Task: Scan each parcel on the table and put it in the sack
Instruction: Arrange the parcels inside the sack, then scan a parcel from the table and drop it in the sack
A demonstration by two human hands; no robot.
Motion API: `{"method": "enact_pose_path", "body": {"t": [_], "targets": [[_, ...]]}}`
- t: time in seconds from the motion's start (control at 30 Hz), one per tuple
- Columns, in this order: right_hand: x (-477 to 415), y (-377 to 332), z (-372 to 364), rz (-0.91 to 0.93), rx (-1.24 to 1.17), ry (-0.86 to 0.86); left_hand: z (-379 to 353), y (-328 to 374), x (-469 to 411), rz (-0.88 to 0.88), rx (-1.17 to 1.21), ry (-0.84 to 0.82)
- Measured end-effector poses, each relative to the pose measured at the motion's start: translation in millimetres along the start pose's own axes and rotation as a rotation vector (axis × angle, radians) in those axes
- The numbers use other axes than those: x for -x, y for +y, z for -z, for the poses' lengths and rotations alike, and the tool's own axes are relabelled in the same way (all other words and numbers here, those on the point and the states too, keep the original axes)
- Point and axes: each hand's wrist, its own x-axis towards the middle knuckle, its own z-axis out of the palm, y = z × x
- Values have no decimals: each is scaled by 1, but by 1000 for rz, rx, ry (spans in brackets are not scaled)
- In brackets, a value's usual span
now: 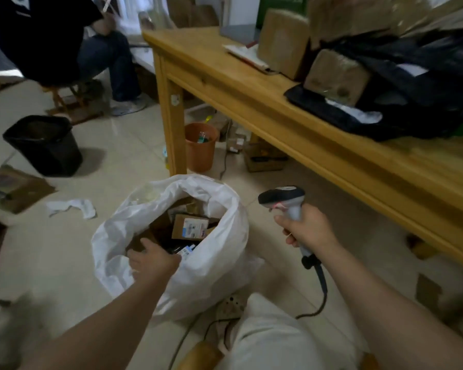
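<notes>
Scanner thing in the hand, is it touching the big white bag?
Apart. The head view shows floor between the scanner, gripped by the right hand, and the white sack.

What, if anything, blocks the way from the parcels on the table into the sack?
Nothing visible. The sack stands open on the floor beside the table; only the left hand is in its mouth. The right hand holds the scanner.

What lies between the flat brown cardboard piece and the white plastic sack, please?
In the head view, a crumpled white scrap lies on the floor between the flat brown cardboard piece and the white plastic sack.
</notes>
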Motion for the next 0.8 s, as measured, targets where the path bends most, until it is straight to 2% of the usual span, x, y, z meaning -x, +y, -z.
{"method": "enact_pose_path", "body": {"t": [0.13,0.2,0.37,0.53,0.67,0.8], "targets": [[38,-13,44,-20,-269,-52,4,82,63,-366,-108,-34],[51,-26,65,0,-431,-13,11,126,96,-538,-44,-79],[69,-49,127,90,-654,174,27,231,170,-841,146,-171],[75,-45,189,134,-915,392,22,311,216,-1025,121,-184],[69,-52,228,169,-1077,452,16,356,234,-1161,24,-84],[54,-56,250,207,-1107,442,10,403,240,-1349,-20,73]]}}
